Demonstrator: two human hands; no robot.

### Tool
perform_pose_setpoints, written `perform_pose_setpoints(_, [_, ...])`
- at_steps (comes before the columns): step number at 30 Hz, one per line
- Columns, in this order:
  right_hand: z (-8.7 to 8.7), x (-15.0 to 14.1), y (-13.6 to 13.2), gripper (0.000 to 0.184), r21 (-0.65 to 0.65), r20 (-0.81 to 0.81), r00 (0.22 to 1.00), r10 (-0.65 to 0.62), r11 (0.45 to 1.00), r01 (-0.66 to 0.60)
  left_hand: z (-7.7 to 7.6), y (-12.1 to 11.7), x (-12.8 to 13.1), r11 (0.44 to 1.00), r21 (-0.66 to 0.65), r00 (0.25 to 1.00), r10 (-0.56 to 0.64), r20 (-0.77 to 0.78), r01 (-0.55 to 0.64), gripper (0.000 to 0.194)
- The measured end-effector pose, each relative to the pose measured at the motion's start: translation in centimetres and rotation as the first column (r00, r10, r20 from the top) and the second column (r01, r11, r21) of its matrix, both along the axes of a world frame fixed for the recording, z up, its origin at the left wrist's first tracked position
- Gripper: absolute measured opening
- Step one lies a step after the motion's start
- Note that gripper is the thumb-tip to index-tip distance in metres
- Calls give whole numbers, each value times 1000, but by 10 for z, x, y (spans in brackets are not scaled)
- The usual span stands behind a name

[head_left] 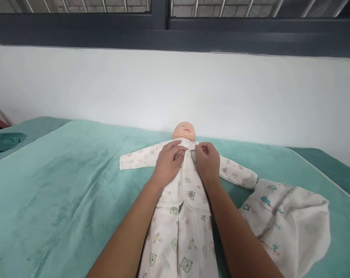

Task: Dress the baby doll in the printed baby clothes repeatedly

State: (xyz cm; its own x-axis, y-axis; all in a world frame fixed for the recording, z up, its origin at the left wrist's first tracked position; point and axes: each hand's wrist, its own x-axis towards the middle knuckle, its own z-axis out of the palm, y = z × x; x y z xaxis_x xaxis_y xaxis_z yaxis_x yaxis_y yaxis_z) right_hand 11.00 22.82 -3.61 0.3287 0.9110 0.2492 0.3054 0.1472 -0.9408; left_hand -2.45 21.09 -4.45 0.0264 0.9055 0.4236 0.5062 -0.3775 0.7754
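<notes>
- In the head view, taking the chest of the printed top (197, 185) as the clock's centre, the doll (184, 132) is lying face up, its head showing at 12 o'clock near the white wall (175, 85)
- The left hand (168, 162) is resting just toward 9 o'clock, its fingers bending and its thumb sitting close to them at the top's upper front edge; whether they are gripping cloth, I cannot tell
- The right hand (207, 159) is working toward 3 o'clock, its fingers curling in and its thumb and fingertip closing on the edge of the top beside the collar
- The top is spreading its sleeves toward 9 and between 3 and 4 o'clock (tiny animals are dotting the fabric), while the printed trousers (179, 247) are stretching toward 6 o'clock, under the top's hem
- At 4 o'clock a white cloth (302, 231) with blue-green prints is lying crumpled, just beside the sleeve's end
- The green cover (62, 193) is spreading beneath everything, and beyond the wall at 12 o'clock the dark window frame (175, 40) is running across
</notes>
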Motion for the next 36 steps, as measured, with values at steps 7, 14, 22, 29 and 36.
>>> perform_pose_setpoints(7, [-9, 0, -27, 29, 51, 57, 978, 203, 977, -206, -5, -7, -8, 999, 37, 999, -40, 7, 40, 30])
perform_pose_setpoints(14, [1, -6, -25, 9, -13, 365, 906, 215, 974, -226, -7, -5, -8, 999, 26, 1000, -29, 13, 28, 37])
perform_pose_setpoints(22, [3, -1, -21, 12, -54, 124, 955, 268, 963, -263, -5, -5, -10, 999, 12, 998, -35, 43, 35, 37])
perform_pose_setpoints(29, [-2, 2, -16, 12, 10, -65, 979, 193, 981, -193, -1, -7, -8, 999, 6, 999, -38, 27, 38, 36])
perform_pose_setpoints(36, [5, 16, -29, 18, -76, -4, 980, 201, 977, -200, 9, -20, -17, 978, -74, 980, -199, -26, 196, 17])
